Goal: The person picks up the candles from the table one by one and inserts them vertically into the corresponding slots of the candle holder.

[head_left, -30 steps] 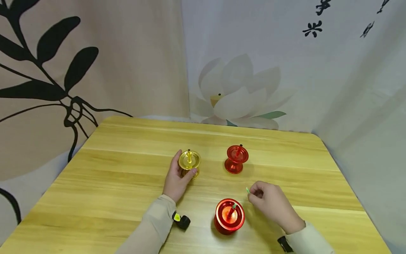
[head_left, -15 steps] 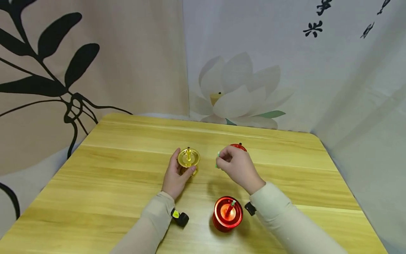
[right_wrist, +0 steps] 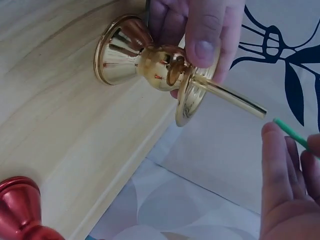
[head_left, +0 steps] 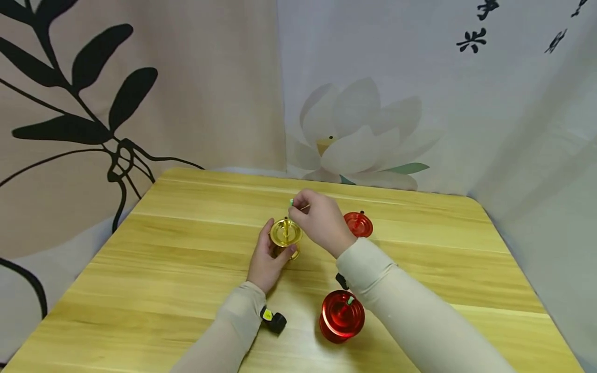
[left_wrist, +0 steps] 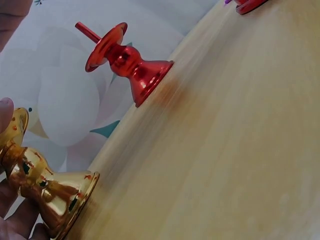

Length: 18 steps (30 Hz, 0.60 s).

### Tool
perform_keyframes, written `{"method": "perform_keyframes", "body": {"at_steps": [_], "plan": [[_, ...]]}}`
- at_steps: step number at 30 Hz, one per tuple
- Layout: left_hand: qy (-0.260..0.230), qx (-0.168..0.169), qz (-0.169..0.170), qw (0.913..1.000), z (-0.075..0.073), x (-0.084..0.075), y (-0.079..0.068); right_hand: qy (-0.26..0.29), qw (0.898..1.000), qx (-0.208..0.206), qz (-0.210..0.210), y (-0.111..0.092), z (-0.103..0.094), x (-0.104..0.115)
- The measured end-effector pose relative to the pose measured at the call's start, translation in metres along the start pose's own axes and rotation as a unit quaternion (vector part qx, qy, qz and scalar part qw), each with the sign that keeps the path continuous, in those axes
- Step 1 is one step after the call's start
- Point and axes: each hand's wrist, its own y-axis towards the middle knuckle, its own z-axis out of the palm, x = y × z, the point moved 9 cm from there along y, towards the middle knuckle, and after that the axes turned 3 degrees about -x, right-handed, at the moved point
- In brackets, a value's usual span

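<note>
My left hand [head_left: 268, 261] grips a gold candlestick [head_left: 286, 237] with a flared foot, a shallow dish and a thin upright tube. Between thumb and fingers, my right hand [head_left: 322, 220] pinches a thin green stick [right_wrist: 292, 134]. In the right wrist view the stick's end is right by the open tip of the gold tube [right_wrist: 240, 101]. Part of the stick is hidden by the fingers. Behind the right hand stands a red candlestick [head_left: 359, 228] of the same shape. Under the right forearm, a nearer red candlestick [head_left: 342, 324] has a pale green tip showing at its tube.
All the candlesticks are on a yellow wooden table [head_left: 186, 233]. Curtains with printed leaves and a lotus [head_left: 364, 129] hang behind its far edge. A black wrist camera [head_left: 275, 322] sits beside the left sleeve.
My right hand, pinching the green stick, has moved left and away from me, from the table's right side to above the gold candlestick. The left hand keeps its hold.
</note>
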Motion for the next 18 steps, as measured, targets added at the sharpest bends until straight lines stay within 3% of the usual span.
{"method": "perform_keyframes", "body": {"at_steps": [10,18], "plan": [[-0.002,0.002,0.01,0.9999,0.005,-0.002,0.001,-0.026,1.0,-0.002,-0.009,0.005,0.001,0.001],[-0.006,-0.003,0.002,1.0,0.001,-0.001,0.0,-0.038,0.998,0.039,-0.011,0.004,0.01,-0.002]]}}
